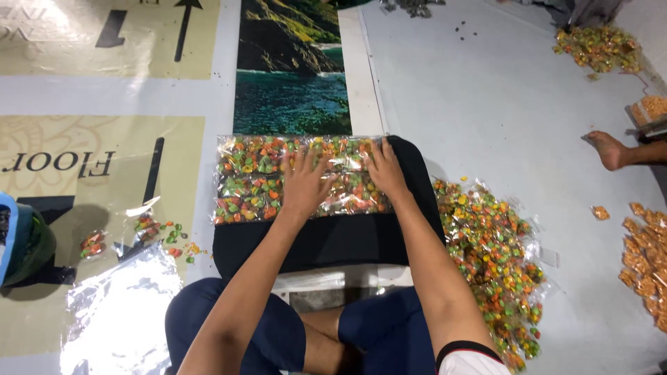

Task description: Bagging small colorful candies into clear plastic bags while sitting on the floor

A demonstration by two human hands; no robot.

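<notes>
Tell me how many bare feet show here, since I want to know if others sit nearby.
1. A bare foot rests on the grey floor at the right edge, apart from both hands; others may lie out of view.

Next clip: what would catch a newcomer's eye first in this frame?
Dead centre, the left hand and right hand press flat on a row of clear packets of colourful sweets laid across a black cushion. To the right, a heap of filled packets spreads over the grey floor. Top right, another person's bare foot rests near orange packets.
</notes>
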